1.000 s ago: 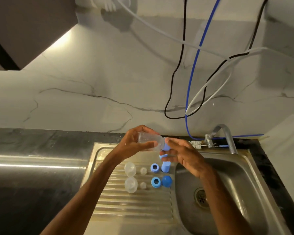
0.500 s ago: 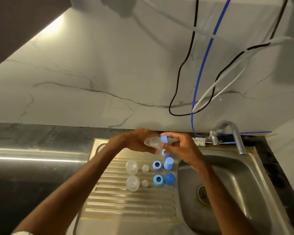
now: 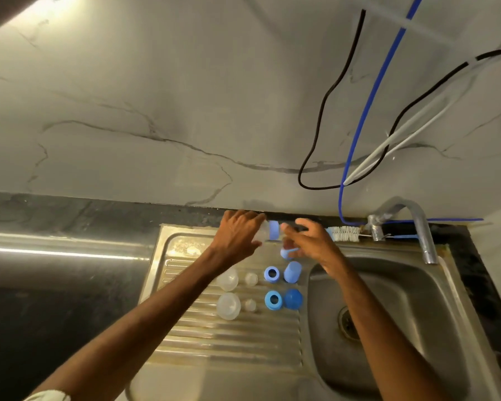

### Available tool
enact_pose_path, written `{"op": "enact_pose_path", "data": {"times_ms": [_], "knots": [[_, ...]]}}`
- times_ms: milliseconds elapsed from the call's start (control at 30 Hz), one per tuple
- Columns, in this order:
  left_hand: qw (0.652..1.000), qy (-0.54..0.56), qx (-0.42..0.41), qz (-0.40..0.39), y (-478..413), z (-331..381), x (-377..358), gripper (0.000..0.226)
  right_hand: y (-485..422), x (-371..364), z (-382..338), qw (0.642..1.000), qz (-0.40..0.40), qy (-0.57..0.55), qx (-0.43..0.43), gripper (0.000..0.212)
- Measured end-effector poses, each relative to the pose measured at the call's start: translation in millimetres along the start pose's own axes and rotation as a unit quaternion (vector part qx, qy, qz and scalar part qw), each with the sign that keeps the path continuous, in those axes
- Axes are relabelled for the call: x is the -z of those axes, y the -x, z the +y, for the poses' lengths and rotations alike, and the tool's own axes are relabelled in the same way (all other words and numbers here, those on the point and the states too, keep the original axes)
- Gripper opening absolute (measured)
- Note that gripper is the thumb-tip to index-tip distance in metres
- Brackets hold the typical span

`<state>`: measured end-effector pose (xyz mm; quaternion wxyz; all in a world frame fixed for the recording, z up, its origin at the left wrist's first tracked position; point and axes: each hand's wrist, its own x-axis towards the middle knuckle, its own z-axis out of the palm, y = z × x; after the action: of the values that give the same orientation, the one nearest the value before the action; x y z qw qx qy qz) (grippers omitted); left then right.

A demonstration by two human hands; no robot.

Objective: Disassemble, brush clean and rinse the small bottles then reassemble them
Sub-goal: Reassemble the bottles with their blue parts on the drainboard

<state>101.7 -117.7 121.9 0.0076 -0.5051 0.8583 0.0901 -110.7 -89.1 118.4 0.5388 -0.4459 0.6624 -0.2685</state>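
- Head view, setting: a steel sink unit (image 3: pixel 154 264) is set into a dark bench (image 3: pixel 70 215) against a marble-patterned wall (image 3: pixel 156 111). Its draining board (image 3: pixel 229 340) is on the left and its basin (image 3: pixel 402 299) on the right.
- Left hand (image 3: pixel 237 235): raised over the far end of the draining board, fingers curled round a clear small bottle (image 3: pixel 261 233). The grip is closed on it. The hand hides most of the bottle.
- Blue ring (image 3: pixel 274 230): sits at the bottle's mouth end, facing the right hand.
- Right hand (image 3: pixel 313 246): just beside the blue ring, fingers reaching toward it. This area is blurred, so I cannot tell whether the grip holds anything.
- Blue piece (image 3: pixel 288 252): shows under the right hand's fingers. Whether it is held or lying on the board cannot be told.
- Far row of loose parts on the draining board, left to right: far clear body (image 3: pixel 227 279), far teat (image 3: pixel 251 279), far ring (image 3: pixel 271 274), and far cap (image 3: pixel 292 272) lying on its side.
- Near row, left to right: near clear body (image 3: pixel 228 305), near teat (image 3: pixel 250 305), near ring (image 3: pixel 273 300), and near domed cap (image 3: pixel 293 298). The caps lie just beside the basin edge.
- Bottle brush (image 3: pixel 346 233): white bristles, lying along the sink's back rim between the right hand and the tap (image 3: pixel 417 227).
- Drain (image 3: pixel 348 322): in the basin floor.
- Wall: a black cable (image 3: pixel 321 125), a blue cable (image 3: pixel 368 105) and pale tubes (image 3: pixel 402 134) hang above the tap.
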Motion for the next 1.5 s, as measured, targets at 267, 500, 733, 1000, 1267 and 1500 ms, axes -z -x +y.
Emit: {"op": "enact_pose_path", "data": {"times_ms": [267, 500, 733, 1000, 1267, 1500], "knots": [[0.994, 0.042, 0.095, -0.033, -7, -22, -32, 0.073, -58, -29, 49, 0.902, 0.023, 0.432, 0.003, 0.056], [0.987, 0.112, 0.113, -0.009, -5, -26, -38, 0.072, -81, -30, 66, 0.941, 0.092, 0.324, 0.041, 0.018], [0.978, 0.187, 0.086, 0.027, -1, -37, -24, 0.075, -34, 14, 8, 0.986, -0.009, 0.010, 0.166, 0.040], [0.986, 0.155, 0.028, 0.056, 9, -23, 1, 0.071, -14, -4, -17, 0.968, -0.027, 0.061, 0.243, 0.036], [0.990, 0.106, 0.036, 0.087, 17, -22, 8, 0.072, -16, -27, -35, 0.989, 0.039, 0.033, 0.141, 0.038], [0.980, 0.178, 0.067, 0.050, 1, -31, -17, 0.078, -37, -43, -37, 0.995, 0.045, 0.011, 0.087, 0.046]]}}
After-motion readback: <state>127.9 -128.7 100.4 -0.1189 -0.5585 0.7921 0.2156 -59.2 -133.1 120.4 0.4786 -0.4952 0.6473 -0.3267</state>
